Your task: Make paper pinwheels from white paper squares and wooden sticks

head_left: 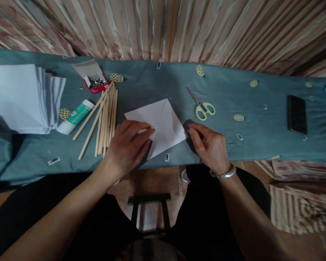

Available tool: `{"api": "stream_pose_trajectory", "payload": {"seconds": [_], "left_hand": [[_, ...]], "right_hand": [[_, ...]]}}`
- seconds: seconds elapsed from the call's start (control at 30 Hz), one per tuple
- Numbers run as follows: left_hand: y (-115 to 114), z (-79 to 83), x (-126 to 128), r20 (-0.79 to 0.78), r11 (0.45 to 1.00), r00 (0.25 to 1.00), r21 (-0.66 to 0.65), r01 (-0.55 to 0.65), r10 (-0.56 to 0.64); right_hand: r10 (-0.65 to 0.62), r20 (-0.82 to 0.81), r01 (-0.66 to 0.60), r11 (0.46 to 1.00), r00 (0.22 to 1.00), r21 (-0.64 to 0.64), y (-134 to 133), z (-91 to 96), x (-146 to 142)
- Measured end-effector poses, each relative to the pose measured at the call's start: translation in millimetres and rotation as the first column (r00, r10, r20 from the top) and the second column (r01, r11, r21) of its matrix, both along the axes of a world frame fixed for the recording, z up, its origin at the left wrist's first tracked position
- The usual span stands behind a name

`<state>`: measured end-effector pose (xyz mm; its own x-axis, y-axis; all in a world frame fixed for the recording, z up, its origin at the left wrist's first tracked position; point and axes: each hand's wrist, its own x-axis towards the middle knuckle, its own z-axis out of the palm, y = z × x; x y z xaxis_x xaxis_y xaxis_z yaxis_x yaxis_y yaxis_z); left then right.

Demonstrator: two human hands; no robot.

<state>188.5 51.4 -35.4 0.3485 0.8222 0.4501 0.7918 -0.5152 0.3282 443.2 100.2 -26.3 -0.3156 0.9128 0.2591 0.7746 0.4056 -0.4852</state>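
- Presently, left hand (127,145) lies flat, fingers together, on white paper (165,123) at worktop (260,145) front edge, hiding one corner.
- Curled right hand (209,146) touches its right corner; whether it pinches cannot be told.

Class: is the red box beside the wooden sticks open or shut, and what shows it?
Open: the red box has its flap raised, and shiny metal pieces show inside.

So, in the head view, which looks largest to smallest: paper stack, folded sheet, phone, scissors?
Largest: paper stack
Then folded sheet, partly under the left hand
Then phone and scissors: roughly alike, not ranked
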Motion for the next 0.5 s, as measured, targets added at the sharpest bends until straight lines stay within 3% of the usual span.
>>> {"api": "stream_pose_trajectory", "payload": {"seconds": [0.07, 0.13, 0.27, 0.5], "left_hand": [[-5.3, 0.8, 16.0, -0.051, 0.993, 0.992, -0.022, 0.117, -0.118], [-7.8, 0.0, 29.9, -0.112, 0.987, 0.981, -0.067, 0.149, -0.156], [-5.1, -1.2, 42.0, -0.203, 0.983, 0.969, -0.141, 0.116, -0.144], [-3.4, 3.8, 43.3, -0.289, 0.985, 0.948, -0.138, 0.099, -0.136]], "right_hand": [[0.008, -0.019, -0.007, 1.000, 1.000, 0.026, 1.9, -1.5, -1.2], [0.031, -0.031, -0.030, 0.999, 0.999, 0.035, 3.8, -3.1, -3.0], [0.063, -0.043, -0.062, 0.998, 0.997, 0.016, 4.2, -4.8, -5.7], [0.124, -0.112, -0.122, 0.992, 0.986, 0.020, 5.1, -5.2, -7.7]]}}
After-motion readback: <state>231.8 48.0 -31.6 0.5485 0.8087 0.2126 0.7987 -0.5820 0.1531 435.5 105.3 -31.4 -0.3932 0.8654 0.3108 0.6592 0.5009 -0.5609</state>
